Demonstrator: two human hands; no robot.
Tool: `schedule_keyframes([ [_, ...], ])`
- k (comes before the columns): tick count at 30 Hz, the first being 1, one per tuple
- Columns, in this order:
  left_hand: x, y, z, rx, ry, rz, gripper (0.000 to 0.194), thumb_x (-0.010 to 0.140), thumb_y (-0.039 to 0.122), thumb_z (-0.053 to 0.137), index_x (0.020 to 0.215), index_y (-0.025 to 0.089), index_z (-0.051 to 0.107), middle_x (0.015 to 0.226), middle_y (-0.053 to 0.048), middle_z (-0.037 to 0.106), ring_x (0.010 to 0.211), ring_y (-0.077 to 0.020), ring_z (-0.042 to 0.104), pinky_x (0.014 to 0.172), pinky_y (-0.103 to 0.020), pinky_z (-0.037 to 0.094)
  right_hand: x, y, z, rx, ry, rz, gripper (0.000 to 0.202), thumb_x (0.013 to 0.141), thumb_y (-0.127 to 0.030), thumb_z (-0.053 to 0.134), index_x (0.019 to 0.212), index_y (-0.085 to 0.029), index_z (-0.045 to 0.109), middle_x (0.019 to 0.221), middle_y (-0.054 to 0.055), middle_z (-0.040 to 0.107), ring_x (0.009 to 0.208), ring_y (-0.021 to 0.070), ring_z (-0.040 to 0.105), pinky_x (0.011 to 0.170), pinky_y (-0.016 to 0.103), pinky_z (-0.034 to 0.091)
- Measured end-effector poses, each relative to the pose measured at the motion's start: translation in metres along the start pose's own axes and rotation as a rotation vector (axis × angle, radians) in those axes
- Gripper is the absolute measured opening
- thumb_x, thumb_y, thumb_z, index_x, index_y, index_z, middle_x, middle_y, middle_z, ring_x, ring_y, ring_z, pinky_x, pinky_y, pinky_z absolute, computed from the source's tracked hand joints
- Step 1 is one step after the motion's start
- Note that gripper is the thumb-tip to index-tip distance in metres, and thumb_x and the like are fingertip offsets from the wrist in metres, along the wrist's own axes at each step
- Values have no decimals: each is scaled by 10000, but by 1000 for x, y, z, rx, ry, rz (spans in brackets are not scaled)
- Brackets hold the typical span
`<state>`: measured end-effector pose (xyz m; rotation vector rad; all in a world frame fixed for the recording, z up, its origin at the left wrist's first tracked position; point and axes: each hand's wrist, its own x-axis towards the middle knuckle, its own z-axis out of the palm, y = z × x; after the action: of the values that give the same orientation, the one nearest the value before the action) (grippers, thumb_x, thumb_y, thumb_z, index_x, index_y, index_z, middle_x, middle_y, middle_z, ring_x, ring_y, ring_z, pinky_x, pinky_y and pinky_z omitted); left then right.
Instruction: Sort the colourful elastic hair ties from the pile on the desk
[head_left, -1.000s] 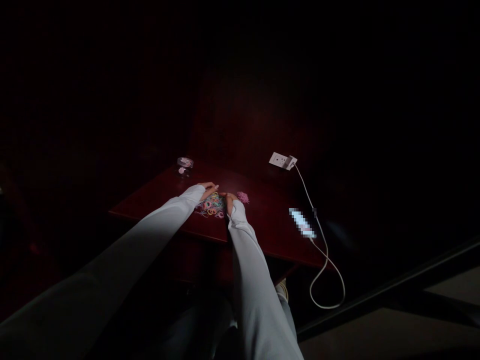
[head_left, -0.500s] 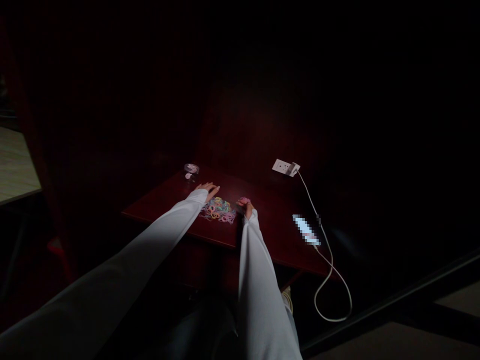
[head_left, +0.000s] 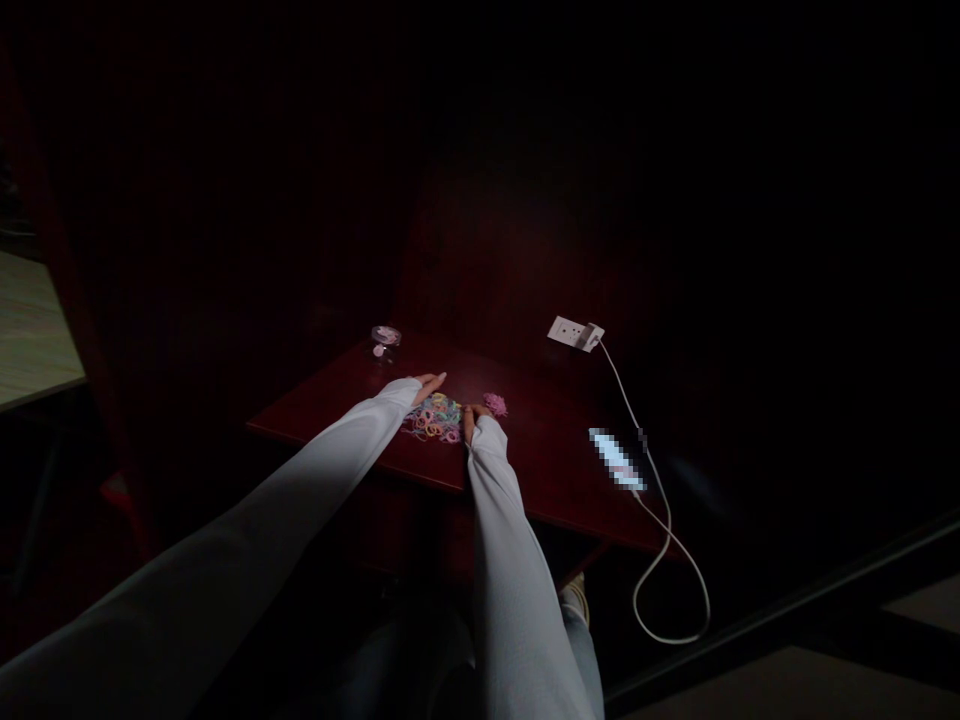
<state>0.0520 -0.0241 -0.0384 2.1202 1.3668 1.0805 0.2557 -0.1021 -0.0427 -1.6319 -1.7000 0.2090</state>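
Observation:
A loose pile of small multicoloured bands [head_left: 433, 418] lies on the dark red table [head_left: 300, 412]. My left hand [head_left: 429, 386] rests at the pile's upper left edge, its fingers stretched out. At the right edge of the pile is my right hand [head_left: 472, 418], fingers bent down towards the bands; whether it pinches one is too small and dark to tell. Just beyond my right hand sits a separate small heap of pink bands [head_left: 496, 404].
A clear round container [head_left: 386, 342] with pinkish contents stands at the table's back left. On the right lies a blurred lit phone [head_left: 616, 460], its white cable [head_left: 670, 520] running to a wall socket [head_left: 568, 332]. A pale surface [head_left: 37, 330] shows far left.
My right hand has moved left to the mixed pile, and the pink heap, earlier at its fingers, now lies apart from it. My left hand has shifted slightly.

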Motion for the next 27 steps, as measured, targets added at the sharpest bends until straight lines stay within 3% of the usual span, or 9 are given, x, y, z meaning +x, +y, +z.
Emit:
schedule_keyframes([
  [3,4,0,4,-50,-57,-84,540,1016,630,380,1057,296,801,1062,-37,846,1106,-255,772,1022,-321,551,-1,-4,-3,18,-7,-7,258,1030,-344,515,1068,-248,751,1143,61,764,1088,198,703,1023,303,532],
  [7,7,-2,8,-99,-92,-93,572,991,654,366,995,280,799,1103,-36,844,1116,-247,771,1056,-326,539,0,-8,-3,27,-18,18,241,1019,-337,533,1059,-255,756,1140,47,768,1097,190,705,1030,299,529],
  [11,11,-8,14,-189,-81,-51,556,988,637,368,1009,258,774,1096,-55,840,1101,-231,776,1039,-318,556,0,-10,-4,33,-14,51,255,1024,-354,524,1061,-258,758,1142,49,768,1110,198,708,1039,310,530],
  [15,19,-12,22,-342,-60,-64,596,981,663,352,1063,212,734,1155,-91,823,941,-224,797,948,-346,602,0,-9,-6,65,-6,63,263,1022,-361,521,1062,-249,756,1152,56,763,1136,201,703,1064,322,523],
  [19,24,-13,26,-404,12,-68,589,980,668,374,1043,191,714,1154,-119,814,929,-237,782,945,-370,594,3,-5,-6,102,21,53,238,997,-348,539,1018,-251,755,1144,51,762,1132,197,699,1065,312,526],
  [22,21,-10,22,-338,61,-53,503,1007,587,388,1023,201,711,1099,-97,815,951,-229,753,953,-359,574,7,0,-4,124,51,77,211,972,-313,552,989,-249,753,1120,53,771,1103,202,701,1064,326,532],
  [27,8,-1,10,13,182,-9,282,1004,421,500,1019,251,725,1023,-30,802,983,-224,646,1009,-357,494,10,4,-2,150,52,100,173,931,-289,576,950,-238,740,1091,66,777,1085,212,703,1063,348,535],
])
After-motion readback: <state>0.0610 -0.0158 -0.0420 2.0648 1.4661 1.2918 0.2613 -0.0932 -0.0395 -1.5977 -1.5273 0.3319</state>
